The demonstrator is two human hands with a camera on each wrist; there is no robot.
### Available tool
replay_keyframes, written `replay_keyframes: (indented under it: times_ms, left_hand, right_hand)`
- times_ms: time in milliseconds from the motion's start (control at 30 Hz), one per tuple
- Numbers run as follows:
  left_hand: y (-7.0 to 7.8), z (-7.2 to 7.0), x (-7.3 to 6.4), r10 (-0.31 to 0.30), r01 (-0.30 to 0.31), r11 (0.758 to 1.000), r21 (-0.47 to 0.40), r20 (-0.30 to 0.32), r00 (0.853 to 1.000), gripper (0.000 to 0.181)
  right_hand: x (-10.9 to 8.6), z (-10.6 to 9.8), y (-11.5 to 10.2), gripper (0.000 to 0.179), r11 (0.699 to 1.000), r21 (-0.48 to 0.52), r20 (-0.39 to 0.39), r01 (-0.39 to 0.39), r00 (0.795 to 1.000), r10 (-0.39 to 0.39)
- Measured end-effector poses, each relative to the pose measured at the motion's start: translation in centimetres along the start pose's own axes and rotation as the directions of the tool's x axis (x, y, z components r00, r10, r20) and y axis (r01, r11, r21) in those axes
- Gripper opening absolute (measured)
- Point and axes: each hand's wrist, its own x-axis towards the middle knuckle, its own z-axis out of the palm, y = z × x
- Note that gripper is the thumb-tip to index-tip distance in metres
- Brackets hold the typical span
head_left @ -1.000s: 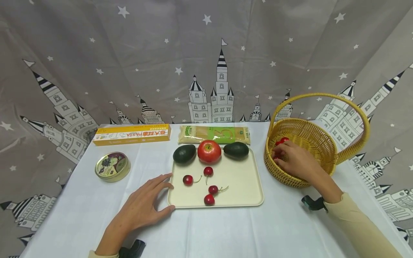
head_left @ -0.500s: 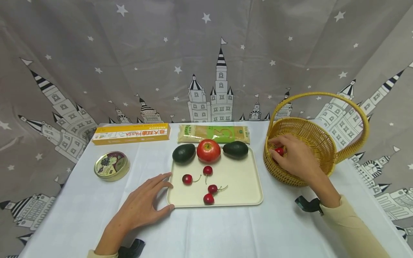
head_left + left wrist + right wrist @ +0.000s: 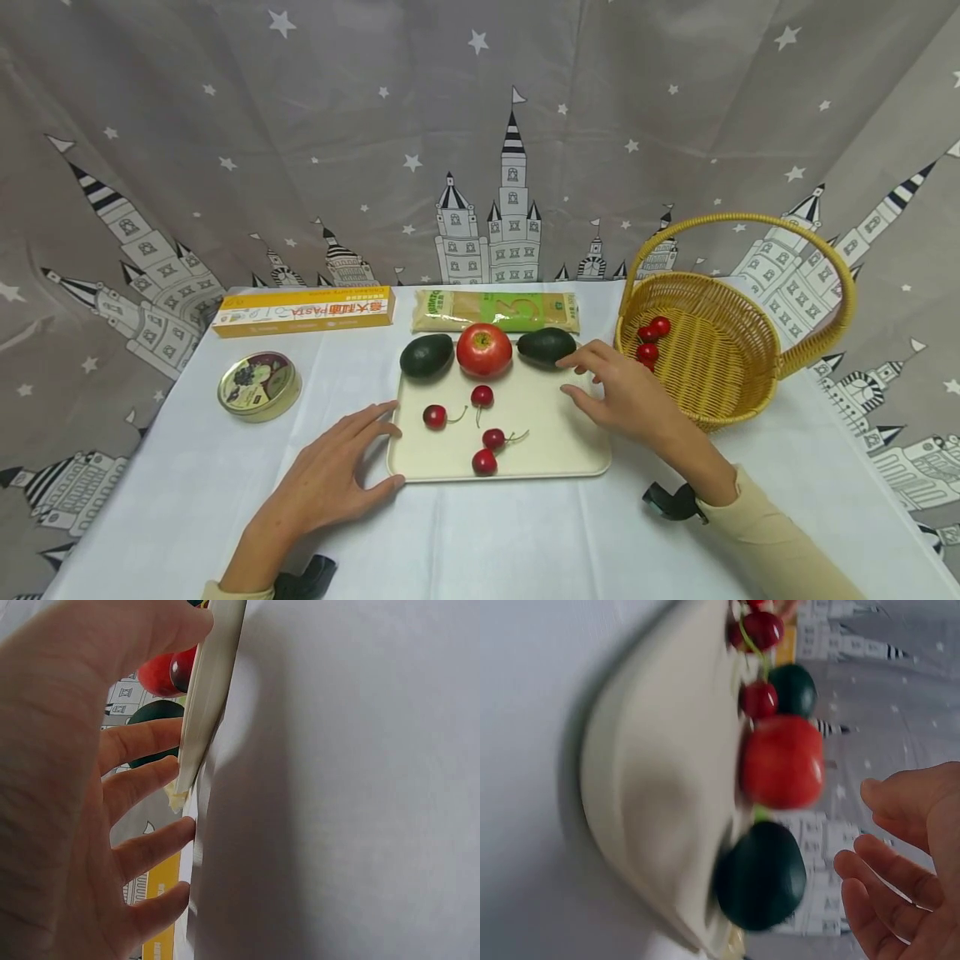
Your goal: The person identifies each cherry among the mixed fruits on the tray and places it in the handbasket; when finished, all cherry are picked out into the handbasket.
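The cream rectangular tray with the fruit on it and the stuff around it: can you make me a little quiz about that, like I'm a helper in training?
1. True or false: the big round red fruit sits between two oval dark green avocados.

2. How many small shiny red cherries lie on the cream rectangular tray?

3. Which of these is inside the yellow woven basket?
A) a long orange-and-white pasta box
B) some cherries
C) a flat round tin

Key: 1. True. 2. Four. 3. B.
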Motion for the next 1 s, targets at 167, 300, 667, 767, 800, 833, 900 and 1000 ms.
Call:
replay_keyframes:
  times_ms: [167, 300, 667, 767, 800, 833, 900, 1000]
  left_hand:
    - [0.0, 0.0, 0.0, -0.005, 0.005, 1.0, 0.0, 0.003, 1.0, 0.055]
    - [-0.1, 0.0, 0.0, -0.002, 0.002, 1.0, -0.004, -0.004, 1.0, 0.055]
    - [-0.2, 0.1, 0.0, 0.007, -0.007, 1.0, -0.005, -0.013, 1.0, 0.055]
    - [-0.2, 0.2, -0.1, 0.007, -0.007, 1.0, -0.005, -0.014, 1.0, 0.055]
    - [-0.2, 0.2, -0.1, 0.007, -0.007, 1.0, -0.004, -0.015, 1.0, 0.055]
    - [-0.2, 0.2, -0.1, 0.009, -0.009, 1.0, -0.003, -0.016, 1.0, 0.055]
    - [-0.2, 0.2, -0.1, 0.012, -0.012, 1.0, -0.002, -0.019, 1.0, 0.055]
    - [-0.3, 0.2, -0.1, 0.011, -0.011, 1.0, 0.002, -0.019, 1.0, 0.054]
  right_hand:
    - [0.2, 1.6, -1.4, 0.032, 0.998, 0.046, 0.078, 0.031, 0.996, -0.034]
    - [0.4, 2.6, -2.4, 0.031, 0.997, 0.062, 0.145, 0.048, 0.988, -0.057]
    - [0.9, 5.4, -4.7, 0.032, 0.992, 0.062, 0.284, 0.114, 0.95, -0.127]
    - [1.2, 6.2, -5.1, 0.032, 0.99, 0.036, 0.3, 0.135, 0.944, -0.14]
    - [1.2, 6.4, -5.1, 0.032, 0.99, 0.026, 0.305, 0.142, 0.942, -0.143]
    - [1.3, 6.7, -5.2, 0.033, 0.989, 0.017, 0.307, 0.147, 0.941, -0.145]
    - [1.3, 7.0, -5.3, 0.032, 0.988, 0.003, 0.311, 0.152, 0.939, -0.145]
    - [1.4, 7.2, -5.4, 0.031, 0.988, -0.005, 0.316, 0.154, 0.938, -0.145]
